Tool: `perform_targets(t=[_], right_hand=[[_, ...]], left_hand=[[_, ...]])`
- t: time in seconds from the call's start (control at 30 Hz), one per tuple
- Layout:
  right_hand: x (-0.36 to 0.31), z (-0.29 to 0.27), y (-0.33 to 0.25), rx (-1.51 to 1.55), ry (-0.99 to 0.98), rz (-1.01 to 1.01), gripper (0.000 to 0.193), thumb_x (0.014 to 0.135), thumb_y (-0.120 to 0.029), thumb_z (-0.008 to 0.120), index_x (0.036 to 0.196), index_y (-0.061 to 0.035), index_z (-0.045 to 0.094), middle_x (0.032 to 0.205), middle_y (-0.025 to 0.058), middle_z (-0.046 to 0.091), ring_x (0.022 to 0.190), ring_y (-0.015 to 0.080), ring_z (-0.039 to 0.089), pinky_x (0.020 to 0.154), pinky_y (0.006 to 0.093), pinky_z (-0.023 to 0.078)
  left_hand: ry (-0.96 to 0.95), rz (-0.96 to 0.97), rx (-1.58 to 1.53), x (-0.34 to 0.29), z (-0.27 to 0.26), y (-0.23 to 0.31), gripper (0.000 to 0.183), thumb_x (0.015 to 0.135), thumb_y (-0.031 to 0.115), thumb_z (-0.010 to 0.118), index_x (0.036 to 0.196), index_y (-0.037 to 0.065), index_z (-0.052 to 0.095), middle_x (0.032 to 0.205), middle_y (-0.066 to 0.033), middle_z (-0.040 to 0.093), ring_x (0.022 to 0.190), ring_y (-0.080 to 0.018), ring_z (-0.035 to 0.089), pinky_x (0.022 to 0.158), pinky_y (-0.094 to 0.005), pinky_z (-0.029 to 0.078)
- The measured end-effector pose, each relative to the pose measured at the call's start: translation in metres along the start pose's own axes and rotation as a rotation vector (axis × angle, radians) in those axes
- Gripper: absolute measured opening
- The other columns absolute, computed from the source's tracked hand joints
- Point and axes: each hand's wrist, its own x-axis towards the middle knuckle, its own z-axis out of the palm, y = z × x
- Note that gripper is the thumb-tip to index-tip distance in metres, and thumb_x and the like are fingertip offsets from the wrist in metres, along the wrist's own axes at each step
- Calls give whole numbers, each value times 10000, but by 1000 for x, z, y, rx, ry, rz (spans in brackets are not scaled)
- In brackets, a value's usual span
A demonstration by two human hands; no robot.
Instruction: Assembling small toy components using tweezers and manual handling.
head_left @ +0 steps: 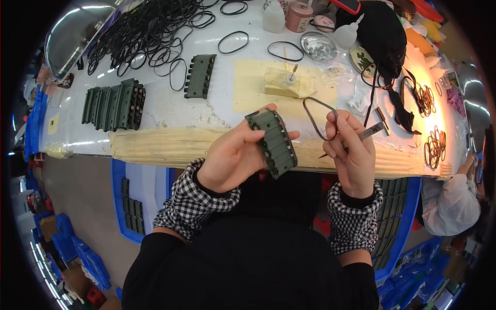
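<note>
My left hand (230, 157) holds a dark green plastic model part (277, 142), tilted, with a row of small wheels along its side; it looks like a toy tank chassis. My right hand (354, 150) pinches a black band loop (308, 120) between thumb and fingertips. The loop hangs just right of the chassis, apart from it. Also in the right hand is a slim pointed tool (373, 130), its flat grey end sticking out to the right and its dark tip to the left. Another green chassis (200, 76) lies farther off on the white table.
Several green chassis (113, 106) stand side by side at left. A heap of black bands (150, 31) covers the back left. A taped block (289, 82) holds a small brush-like stick. Squeeze bottles (274, 18) stand behind. Blue trays (118, 201) with green parts sit below the table edge.
</note>
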Motion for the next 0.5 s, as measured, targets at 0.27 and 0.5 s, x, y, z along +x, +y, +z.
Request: perform_targets(t=[0.27,0.5], right_hand=[[-5,40,3,-354,-8,-208,152,907,-65,649,1011,46,660,884,44,668,723,29,562,609,172,422],[7,46,21,-492,-48,-275,99,875,-79,680,897,14,655,715,-48,606,537,-30,410,454,150,286]], left_hand=[[46,217,748,-4,-2,-7,683,830,50,733,1398,-41,364,1178,-107,508,1042,-179,612,766,-286,564],[140,395,868,-3,5,-12,734,768,53,785,1377,-49,388,1114,-88,479,1045,-207,617,835,-321,587]])
